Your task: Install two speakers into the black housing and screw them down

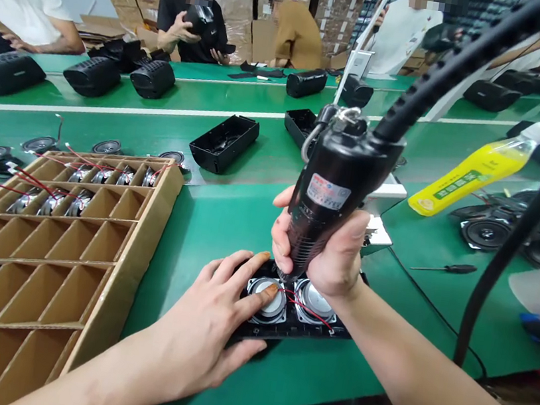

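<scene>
My right hand (328, 251) is wrapped round a black electric screwdriver (327, 184), its thick cable rising to the upper right. The screwdriver's lower end points down between two round speaker drivers; its tip is hidden. Both drivers, the left one (263, 303) and the right one (317, 303), sit in a black speaker panel (277, 330) with thin red wires across them. My left hand (213, 318) grips the panel's left end, thumb at the near edge and fingers reaching over the far side. One of its fingertips rests on the left driver.
A cardboard divider box (141, 258) with several drivers stands at left. Beyond lies an open black housing (224, 142). Rightward are a yellow bottle (475, 171), loose drivers (487, 232), a small screwdriver (459, 269) and a hanging cable (497, 261). Co-workers stand across the green bench.
</scene>
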Demonstrator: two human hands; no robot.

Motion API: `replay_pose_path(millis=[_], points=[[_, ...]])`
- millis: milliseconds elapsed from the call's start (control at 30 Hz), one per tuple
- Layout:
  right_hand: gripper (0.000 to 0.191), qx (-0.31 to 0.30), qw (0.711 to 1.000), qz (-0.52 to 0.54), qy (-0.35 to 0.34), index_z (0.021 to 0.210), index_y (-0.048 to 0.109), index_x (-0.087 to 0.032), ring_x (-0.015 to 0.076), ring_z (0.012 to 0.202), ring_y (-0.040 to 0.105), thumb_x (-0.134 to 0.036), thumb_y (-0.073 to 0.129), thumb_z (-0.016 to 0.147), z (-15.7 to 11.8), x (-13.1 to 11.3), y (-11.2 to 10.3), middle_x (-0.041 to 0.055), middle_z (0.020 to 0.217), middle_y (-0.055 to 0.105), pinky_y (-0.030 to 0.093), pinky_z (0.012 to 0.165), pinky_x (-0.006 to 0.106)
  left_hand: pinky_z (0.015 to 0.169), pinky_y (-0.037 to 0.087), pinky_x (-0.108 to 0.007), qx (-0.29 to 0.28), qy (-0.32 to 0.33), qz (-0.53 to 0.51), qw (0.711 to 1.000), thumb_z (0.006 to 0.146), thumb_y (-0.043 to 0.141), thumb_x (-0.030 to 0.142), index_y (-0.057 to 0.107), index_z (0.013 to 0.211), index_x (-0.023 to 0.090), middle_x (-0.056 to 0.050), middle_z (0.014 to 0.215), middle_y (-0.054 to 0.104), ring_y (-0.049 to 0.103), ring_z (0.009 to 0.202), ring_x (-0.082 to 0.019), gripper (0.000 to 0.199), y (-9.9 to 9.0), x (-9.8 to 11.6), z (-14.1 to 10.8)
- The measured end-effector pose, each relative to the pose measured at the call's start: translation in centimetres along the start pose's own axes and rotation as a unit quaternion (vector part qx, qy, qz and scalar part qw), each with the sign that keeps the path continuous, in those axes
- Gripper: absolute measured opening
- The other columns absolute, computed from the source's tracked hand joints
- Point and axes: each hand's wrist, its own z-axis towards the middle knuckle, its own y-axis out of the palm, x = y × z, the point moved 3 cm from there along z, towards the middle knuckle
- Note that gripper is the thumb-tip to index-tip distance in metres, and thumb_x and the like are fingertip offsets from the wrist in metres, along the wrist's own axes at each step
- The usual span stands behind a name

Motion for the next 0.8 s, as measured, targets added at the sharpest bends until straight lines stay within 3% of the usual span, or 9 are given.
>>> replay_pose_path(millis=[233, 467, 567, 633, 733, 800], points=[[0.065, -0.025, 1.000, 0.016, 0.010, 0.108, 0.063, -0.021, 0.0103, 0.043, 0.047, -0.082, 0.050, 0.092, 0.1, 0.4, 0.0, -0.0022, 0.065, 0.057, 0.036, 0.039, 0.023, 0.111, 0.048, -0.067, -0.003, 0.001, -0.008, 1.000, 0.096, 0.066, 0.034, 0.054, 0.150, 0.023, -0.017, 0.167, 0.032, 0.032, 0.149, -0.043, 0.056, 0.1, -0.1, 0.0], [0.065, -0.030, 0.999, 0.019, -0.015, 0.120, 0.064, -0.022, 0.0097, 0.047, 0.051, -0.079, 0.041, 0.098, 0.1, -0.1, 0.0, -0.0005, 0.071, 0.060, 0.041, 0.043, 0.022, 0.115, 0.047, -0.065, 0.019, -0.013, 0.006, 1.000, 0.093, 0.069, 0.030, 0.054, 0.150, 0.026, -0.013, 0.170, 0.031, 0.030, 0.153, -0.041, 0.059, 0.4, 0.1, -0.3], [0.060, 0.010, 0.998, 0.012, -0.057, 0.121, 0.067, -0.026, 0.0105, 0.044, 0.051, -0.076, 0.045, 0.098, 0.6, -2.8, -0.5, -0.0021, 0.069, 0.060, 0.041, 0.040, 0.023, 0.115, 0.049, -0.063, 0.029, -0.018, 0.023, 0.999, 0.094, 0.069, 0.029, 0.053, 0.152, 0.030, -0.008, 0.174, 0.026, 0.029, 0.155, -0.039, 0.060, 0.7, 0.2, -0.5], [0.061, 0.070, 0.991, -0.018, -0.110, 0.116, 0.070, -0.027, 0.0112, 0.040, 0.049, -0.080, 0.050, 0.093, 1.1, -5.6, -1.4, -0.0034, 0.064, 0.060, 0.039, 0.036, 0.023, 0.114, 0.050, -0.062, 0.028, -0.019, 0.031, 0.999, 0.094, 0.069, 0.028, 0.050, 0.154, 0.031, -0.006, 0.176, 0.020, 0.027, 0.157, -0.039, 0.063, 0.8, 0.0, -0.7], [0.066, 0.190, 0.954, -0.116, -0.201, 0.102, 0.070, -0.024, 0.0130, 0.035, 0.047, -0.086, 0.053, 0.087, 1.8, -9.6, -3.6, -0.0036, 0.055, 0.057, 0.033, 0.030, 0.024, 0.113, 0.052, -0.061, 0.022, -0.011, 0.037, 0.999, 0.093, 0.073, 0.032, 0.045, 0.158, 0.034, -0.007, 0.178, 0.012, 0.027, 0.158, -0.041, 0.070, 0.6, -0.5, -0.9], [0.069, 0.235, 0.929, -0.171, -0.230, 0.094, 0.068, -0.022, 0.0147, 0.034, 0.046, -0.089, 0.052, 0.084, 2.1, -10.9, -5.1, -0.0030, 0.052, 0.055, 0.031, 0.028, 0.025, 0.112, 0.053, -0.061, 0.009, 0.004, 0.042, 0.999, 0.092, 0.075, 0.039, 0.042, 0.160, 0.036, -0.009, 0.178, 0.010, 0.027, 0.157, -0.044, 0.076, 0.5, -1.1, -1.1]])
